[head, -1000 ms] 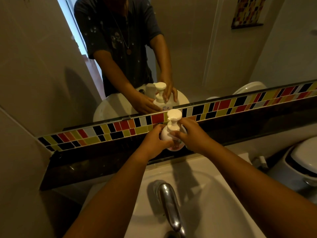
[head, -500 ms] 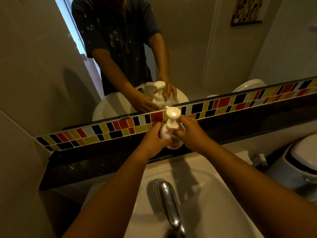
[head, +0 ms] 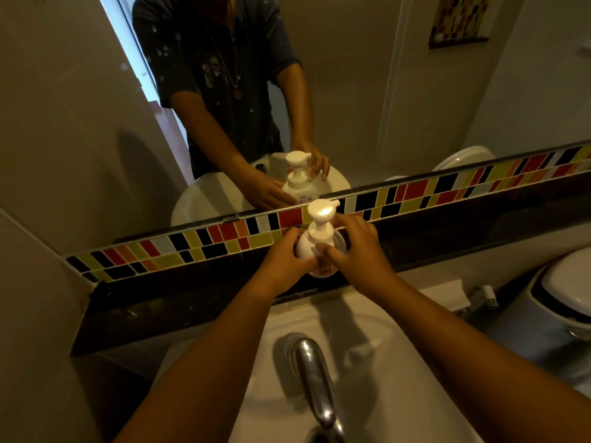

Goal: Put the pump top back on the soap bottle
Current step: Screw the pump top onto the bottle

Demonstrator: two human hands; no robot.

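Both of your hands are working at the soap bottle (head: 305, 249), which is standing on the dark ledge (head: 192, 302) behind the sink (head: 367, 330): your left hand (head: 284, 262) is wrapping its body while your right hand (head: 358, 251) is pinching the collar of the pump top (head: 320, 215). Since a second ago the nozzle is pointing right instead of left, so you are probably screwing it tight.
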